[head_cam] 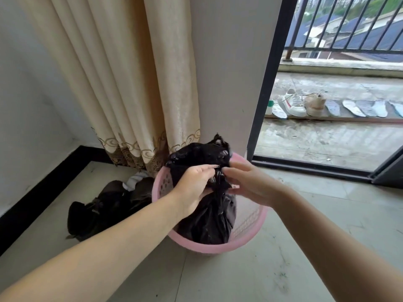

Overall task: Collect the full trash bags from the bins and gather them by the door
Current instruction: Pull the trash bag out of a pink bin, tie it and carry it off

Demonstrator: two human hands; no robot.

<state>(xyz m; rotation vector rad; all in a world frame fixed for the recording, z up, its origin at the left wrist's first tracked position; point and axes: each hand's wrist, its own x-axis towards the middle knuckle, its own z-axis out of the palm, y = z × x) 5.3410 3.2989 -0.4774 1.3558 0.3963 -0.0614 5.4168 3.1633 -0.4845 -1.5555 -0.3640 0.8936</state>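
Early stage: both hands, left [192, 184] and right [248, 182], pinch the gathered neck of the black bag [209, 214] sitting in the pink bin [250, 219]; lifting out, carrying to door remain.

The trash bag [209, 216] is made of thin black plastic film, crinkled and faintly glossy. The bin [250, 219] is moulded from pink plastic, smooth at the rim and perforated in the wall. The curtain [130, 73] is woven of cream cloth with a soft sheen, edged in lace. The floor [239, 275] is laid with smooth, glossy tiles. The balcony railing [349, 25] is formed of dark metal.
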